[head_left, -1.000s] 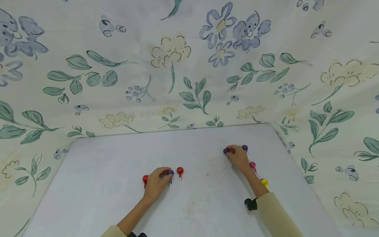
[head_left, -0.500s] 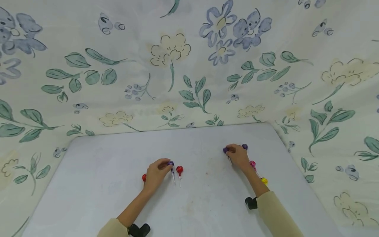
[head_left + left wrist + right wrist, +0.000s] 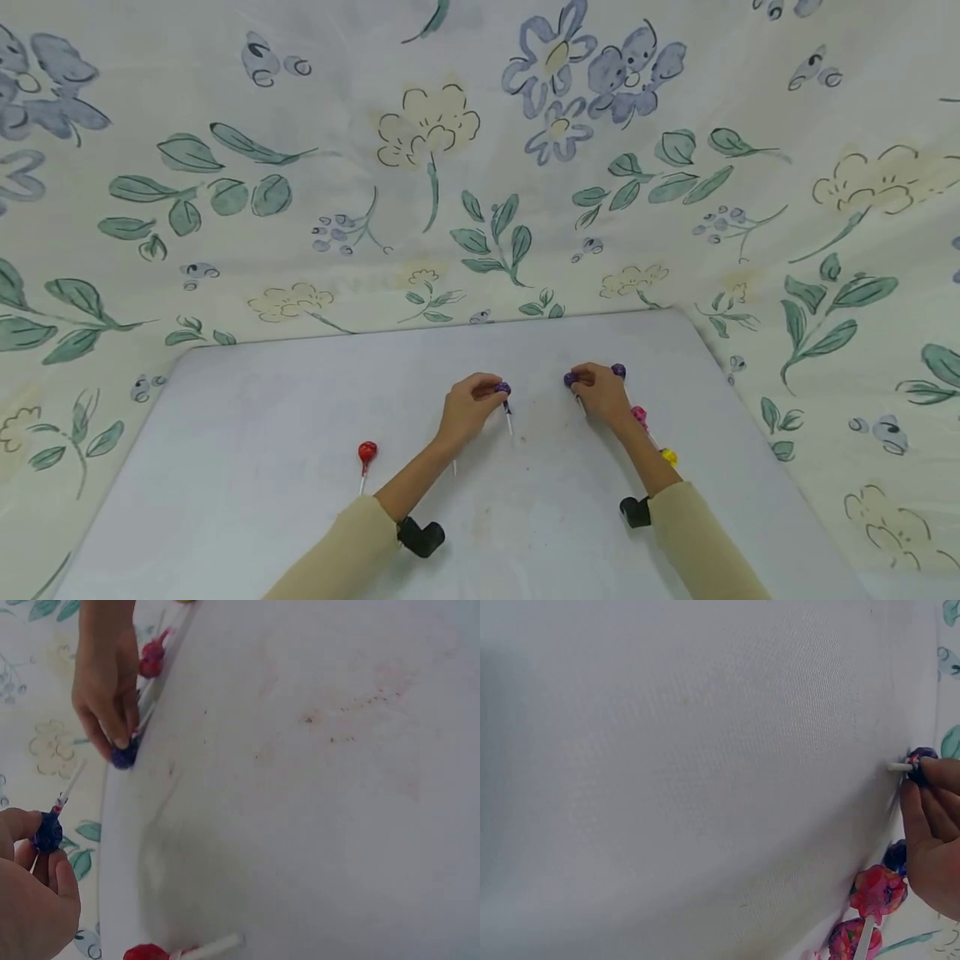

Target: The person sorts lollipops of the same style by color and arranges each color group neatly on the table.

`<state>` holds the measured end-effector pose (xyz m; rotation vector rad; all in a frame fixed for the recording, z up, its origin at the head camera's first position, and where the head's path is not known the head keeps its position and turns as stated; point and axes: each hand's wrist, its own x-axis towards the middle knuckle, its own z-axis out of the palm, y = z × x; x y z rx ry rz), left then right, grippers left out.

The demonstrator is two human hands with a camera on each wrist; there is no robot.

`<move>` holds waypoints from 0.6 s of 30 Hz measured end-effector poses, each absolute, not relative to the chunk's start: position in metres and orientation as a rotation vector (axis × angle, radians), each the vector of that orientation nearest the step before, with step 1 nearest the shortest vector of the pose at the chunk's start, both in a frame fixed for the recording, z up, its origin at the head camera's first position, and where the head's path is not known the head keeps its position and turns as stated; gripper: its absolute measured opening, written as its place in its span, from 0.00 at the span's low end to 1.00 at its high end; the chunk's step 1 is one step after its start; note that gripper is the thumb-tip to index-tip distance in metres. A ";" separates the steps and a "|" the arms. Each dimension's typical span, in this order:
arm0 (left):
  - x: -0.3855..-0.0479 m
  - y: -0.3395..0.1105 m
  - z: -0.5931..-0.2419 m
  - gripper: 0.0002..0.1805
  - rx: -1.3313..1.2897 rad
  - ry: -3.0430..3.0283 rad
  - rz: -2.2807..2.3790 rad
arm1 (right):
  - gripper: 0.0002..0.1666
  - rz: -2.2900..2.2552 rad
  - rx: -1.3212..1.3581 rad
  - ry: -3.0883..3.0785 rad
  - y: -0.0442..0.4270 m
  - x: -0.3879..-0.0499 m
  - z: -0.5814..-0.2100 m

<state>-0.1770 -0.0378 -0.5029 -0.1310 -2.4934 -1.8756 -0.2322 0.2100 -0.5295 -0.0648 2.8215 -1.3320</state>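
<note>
In the head view the left hand (image 3: 467, 408) pinches a purple lollipop (image 3: 503, 388) by its head, the white stick hanging down; in the left wrist view this lollipop (image 3: 47, 832) is between thumb and fingers. Farther right, the right hand (image 3: 604, 393) pinches another purple lollipop (image 3: 571, 379), which the right wrist view shows at the fingertips (image 3: 922, 763). Just beyond that hand lies a third purple lollipop (image 3: 618, 371), with a pink lollipop (image 3: 638, 413) and a yellow lollipop (image 3: 669, 456) along the right forearm.
A red lollipop (image 3: 367, 452) lies on the white table (image 3: 262, 417) left of the left forearm. Another red lollipop (image 3: 147, 952) is under the left arm, mostly hidden in the head view. Floral cloth (image 3: 345, 167) rises behind the table.
The left hand has carried its purple lollipop right and farther back, from beside the red lollipops toward the right hand. The right hand has hardly moved.
</note>
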 end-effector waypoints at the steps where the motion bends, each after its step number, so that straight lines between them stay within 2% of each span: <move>1: -0.179 -0.032 -0.504 0.12 -0.139 -2.504 -1.883 | 0.16 -1.322 -0.061 2.825 0.210 -0.232 -0.529; 18: -0.212 0.031 -0.538 0.11 -0.255 -2.652 -1.709 | 0.18 -1.275 -0.030 2.814 0.210 -0.234 -0.530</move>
